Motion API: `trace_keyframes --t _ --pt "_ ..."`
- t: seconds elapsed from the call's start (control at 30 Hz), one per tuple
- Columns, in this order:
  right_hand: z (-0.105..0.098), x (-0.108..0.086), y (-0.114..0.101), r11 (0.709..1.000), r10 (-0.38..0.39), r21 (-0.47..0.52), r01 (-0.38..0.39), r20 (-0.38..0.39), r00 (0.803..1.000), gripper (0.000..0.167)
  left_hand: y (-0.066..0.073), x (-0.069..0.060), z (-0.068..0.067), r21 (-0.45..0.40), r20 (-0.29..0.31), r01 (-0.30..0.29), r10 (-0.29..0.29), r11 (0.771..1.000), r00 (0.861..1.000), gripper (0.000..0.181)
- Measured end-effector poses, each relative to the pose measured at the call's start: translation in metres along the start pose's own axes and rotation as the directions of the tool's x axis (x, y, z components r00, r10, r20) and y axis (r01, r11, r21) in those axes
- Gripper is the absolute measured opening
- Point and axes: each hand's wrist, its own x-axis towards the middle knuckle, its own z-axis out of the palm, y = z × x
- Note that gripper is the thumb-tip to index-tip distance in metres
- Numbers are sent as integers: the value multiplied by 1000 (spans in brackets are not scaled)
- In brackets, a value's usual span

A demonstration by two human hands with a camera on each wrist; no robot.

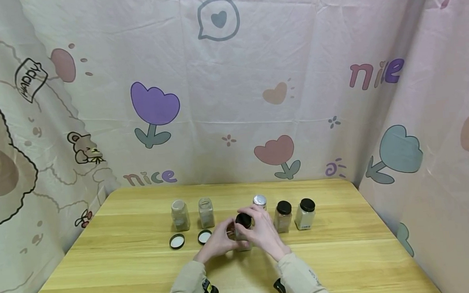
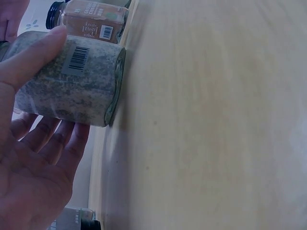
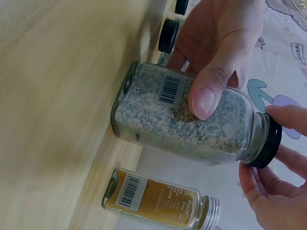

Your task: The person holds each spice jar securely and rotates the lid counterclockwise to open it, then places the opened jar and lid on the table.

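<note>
A glass jar of speckled grey-white contents (image 3: 182, 115) stands at the middle of the table, its black lid (image 3: 269, 141) on its neck. Around the jar's body curl the fingers and thumb of my left hand (image 1: 220, 241), also seen in the left wrist view (image 2: 43, 139). With thumb and fingertips my right hand (image 1: 263, 233) pinches the rim of the black lid (image 1: 243, 220). In the right wrist view the right hand (image 3: 280, 177) is on the lid and the left hand (image 3: 218, 52) on the body.
Two lidless jars (image 1: 180, 216) (image 1: 206, 214) stand at the left, with two upturned black lids (image 1: 177, 241) (image 1: 204, 237) before them. Right of the hands are a silver-lidded jar (image 1: 259, 201) and two black-lidded jars (image 1: 283, 217) (image 1: 305, 214). A patterned curtain (image 1: 215, 76) hangs behind the table.
</note>
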Motion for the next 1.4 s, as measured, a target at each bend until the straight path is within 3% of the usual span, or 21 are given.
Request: trace_keyframes --t 0.17,0.33,0.77,1.03,1.2,1.4 --pt "-1 0 0 999 8 36 -9 20 1000 37 0 0 0 12 1 17 -17 1000 1000 48" --pt "1 0 1 999 31 7 -31 4 1000 43 0 1 0 -33 10 35 -35 999 999 55" --pt "-1 -1 0 1000 4 -20 -4 20 1000 37 -2 0 -1 33 -2 -20 20 999 1000 45" --pt "1 0 1 999 20 -41 -19 15 1000 46 3 0 0 -51 8 32 -31 998 999 53" --pt "1 0 2 997 -6 -71 6 6 1000 40 -2 1 -1 -18 6 5 -5 1000 1000 49" --pt "-4 0 2 998 -49 -26 51 71 996 37 -2 1 -1 28 -8 17 -17 999 1000 47"
